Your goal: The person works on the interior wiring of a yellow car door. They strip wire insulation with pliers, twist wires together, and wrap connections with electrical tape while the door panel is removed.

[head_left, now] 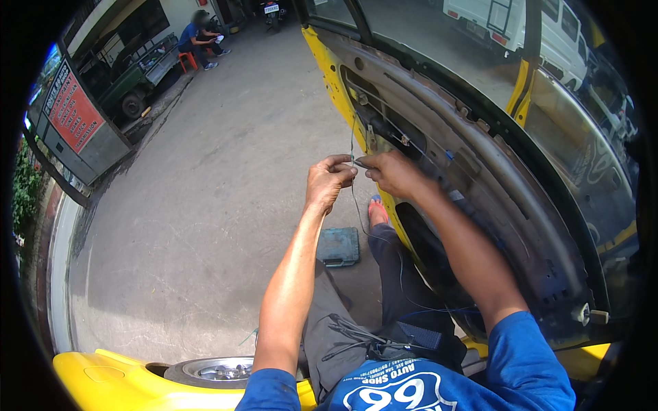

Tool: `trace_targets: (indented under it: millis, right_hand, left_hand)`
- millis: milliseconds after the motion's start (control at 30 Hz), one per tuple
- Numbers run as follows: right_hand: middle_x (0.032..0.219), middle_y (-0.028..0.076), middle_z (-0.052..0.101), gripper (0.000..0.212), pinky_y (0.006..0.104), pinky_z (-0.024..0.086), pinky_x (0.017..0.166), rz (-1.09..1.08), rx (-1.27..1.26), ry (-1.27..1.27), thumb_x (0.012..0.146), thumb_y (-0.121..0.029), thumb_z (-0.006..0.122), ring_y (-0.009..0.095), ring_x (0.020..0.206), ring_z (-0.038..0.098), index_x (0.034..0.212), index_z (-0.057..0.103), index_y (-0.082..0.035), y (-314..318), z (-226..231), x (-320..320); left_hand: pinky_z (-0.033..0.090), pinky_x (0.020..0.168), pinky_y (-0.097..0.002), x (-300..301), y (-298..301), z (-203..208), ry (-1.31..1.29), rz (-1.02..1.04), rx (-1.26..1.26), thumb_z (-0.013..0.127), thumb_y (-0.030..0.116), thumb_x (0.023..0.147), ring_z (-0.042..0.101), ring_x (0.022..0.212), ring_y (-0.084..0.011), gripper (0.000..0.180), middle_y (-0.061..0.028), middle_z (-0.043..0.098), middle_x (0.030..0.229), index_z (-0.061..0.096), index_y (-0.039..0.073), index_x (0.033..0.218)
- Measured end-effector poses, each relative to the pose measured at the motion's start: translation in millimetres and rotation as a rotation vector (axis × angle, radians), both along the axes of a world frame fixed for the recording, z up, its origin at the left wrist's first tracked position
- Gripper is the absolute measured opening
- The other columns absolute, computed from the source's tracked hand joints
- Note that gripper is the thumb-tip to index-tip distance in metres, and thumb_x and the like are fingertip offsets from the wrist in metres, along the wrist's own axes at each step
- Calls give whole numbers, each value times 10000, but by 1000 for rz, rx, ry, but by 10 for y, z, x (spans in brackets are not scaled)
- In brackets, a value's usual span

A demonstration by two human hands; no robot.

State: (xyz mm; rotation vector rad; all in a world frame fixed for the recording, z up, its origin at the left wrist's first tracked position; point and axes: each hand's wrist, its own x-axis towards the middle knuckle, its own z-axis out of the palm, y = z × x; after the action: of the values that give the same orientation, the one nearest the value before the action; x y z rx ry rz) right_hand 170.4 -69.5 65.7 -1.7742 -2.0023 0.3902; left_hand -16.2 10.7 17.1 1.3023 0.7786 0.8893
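Observation:
A thin greenish wire (352, 140) runs down past the yellow edge of an open car door (490, 181) whose inner trim is off. My left hand (330, 179) is closed, pinching the wire between thumb and fingertips. Right beside it, fingertips almost touching, my right hand (393, 172) is closed on the same wire at a small joint or twist. Whether the right fingers also hold something dark is too small to tell. Below my hands the wire hangs loose and curves over my leg toward the bottom of the door.
A teal plastic case (339, 246) lies on the concrete by my feet. Yellow bodywork (116, 380) and a wheel (212, 372) are at lower left. Farther off, a person (195, 42) sits on a red stool near a green vehicle (140, 75). Beyond the door glass stands a white van (510, 24).

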Motion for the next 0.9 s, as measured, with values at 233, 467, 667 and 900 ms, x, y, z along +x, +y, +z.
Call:
trace_targets:
  millis: [233, 467, 667, 900]
  right_hand:
    - [1078, 251, 748, 324, 521, 565, 909, -83, 106, 8, 995, -150, 662, 449, 1031, 716, 1308, 727, -97, -141, -33, -124]
    - [1068, 261, 745, 313, 523, 567, 905, -119, 105, 44, 1003, -159, 657, 452, 1033, 714, 1301, 730, -97, -155, -37, -176]
    - [1008, 258, 748, 291, 538, 569, 848, -126, 192, 76, 997, -146, 651, 464, 968, 718, 1272, 730, -91, -165, -104, -207]
    - [962, 258, 741, 273, 556, 558, 819, -149, 250, 29, 994, -154, 651, 478, 929, 710, 1252, 724, -98, -164, -127, -212]
  left_hand:
    - [643, 734, -305, 42, -35, -33, -27, 37, -13, 797, 26, 912, 730, 845, -162, 384, -84, 751, 972, 695, -57, 1273]
    - [651, 745, -307, 35, -31, -2, -25, 21, -18, 783, 38, 937, 739, 877, -168, 370, -98, 761, 1008, 693, -56, 1284]
    - [659, 756, -312, 45, -63, 42, -88, 17, -58, 771, 41, 947, 741, 883, -169, 354, -108, 762, 1033, 693, -56, 1279]
    - [662, 763, -313, 28, -36, 29, -100, -10, -62, 761, 39, 954, 739, 897, -171, 335, -108, 758, 1034, 695, -54, 1268]
